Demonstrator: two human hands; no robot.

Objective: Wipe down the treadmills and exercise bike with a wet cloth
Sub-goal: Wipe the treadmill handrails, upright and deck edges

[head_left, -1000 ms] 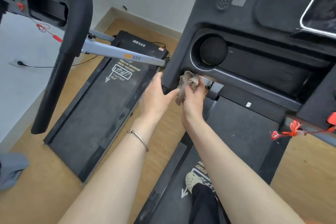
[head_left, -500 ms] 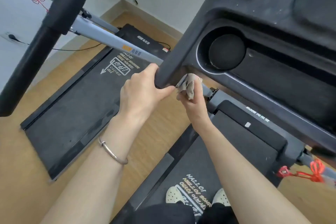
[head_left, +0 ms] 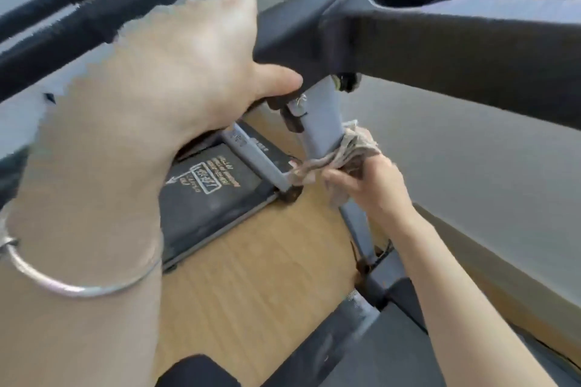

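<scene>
I am close under the black console [head_left: 440,41] of the near treadmill. My left hand [head_left: 176,78] grips the black handrail end at the console's left corner, thumb underneath. My right hand [head_left: 374,185] holds a crumpled beige cloth [head_left: 349,154] wrapped around the grey upright post [head_left: 323,116] below the console. A second treadmill's black deck [head_left: 207,198] with white print lies on the floor behind the post, and its black handrail [head_left: 78,19] crosses the upper left.
Wooden floor [head_left: 251,286] lies between the two treadmill decks. The near treadmill's dark base [head_left: 390,292] sits at the foot of the post. A grey wall [head_left: 471,173] runs along the right. A silver bangle circles my left wrist.
My head has dropped low and close to the console. My right hand has moved the cloth down from the console's underside onto the grey post. My left hand still grips the handrail end.
</scene>
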